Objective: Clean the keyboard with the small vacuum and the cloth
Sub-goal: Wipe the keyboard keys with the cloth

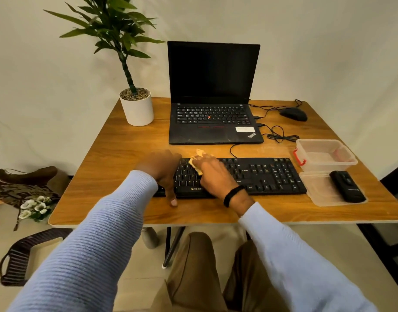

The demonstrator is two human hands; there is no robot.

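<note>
A black keyboard (267,174) lies across the front of the wooden table (116,154). My right hand (212,174) presses a small yellow cloth (196,163) onto the keys in the keyboard's left half, fingers curled over the cloth. At the keyboard's left end, my left hand (164,172) rests on it with the thumb hooked over the front edge. The small black vacuum (346,185) lies on a clear lid to the right of the keyboard.
An open black laptop (212,104) stands behind the keyboard, with a wired mouse (293,114) and loose cables to its right. A clear plastic box (324,154) sits by the keyboard's right end. A potted plant (137,106) stands at the back left.
</note>
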